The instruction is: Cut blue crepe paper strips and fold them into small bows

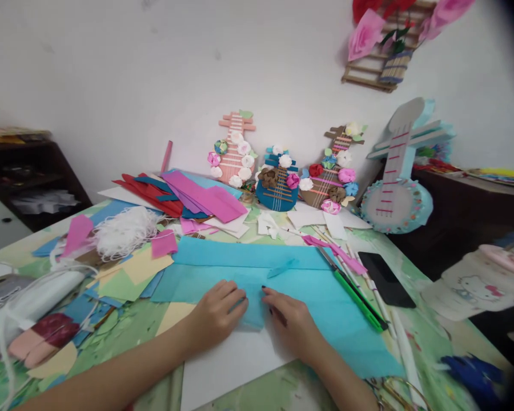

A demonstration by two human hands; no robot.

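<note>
A small folded piece of light blue crepe paper [254,305] lies between my hands, over the top of a white sheet [235,368]. My left hand [217,314] has its fingers curled down on the left side of this piece. At its right edge, my right hand [292,321] grips with bent fingers; the thumb is partly hidden. Beneath and behind both hands spreads a larger blue crepe sheet [338,322], its far edge folded over in a band [240,254]. A loose blue scrap [282,267] rests on it. A green-handled cutter or scissors [360,299] lies across its right side.
A black phone [386,279] and a Hello Kitty cup [480,282] are at the right. White yarn [126,231], coloured paper scraps [131,274] and a white cord [8,342] crowd the left. Decorated paper instruments [278,182] lean on the wall behind.
</note>
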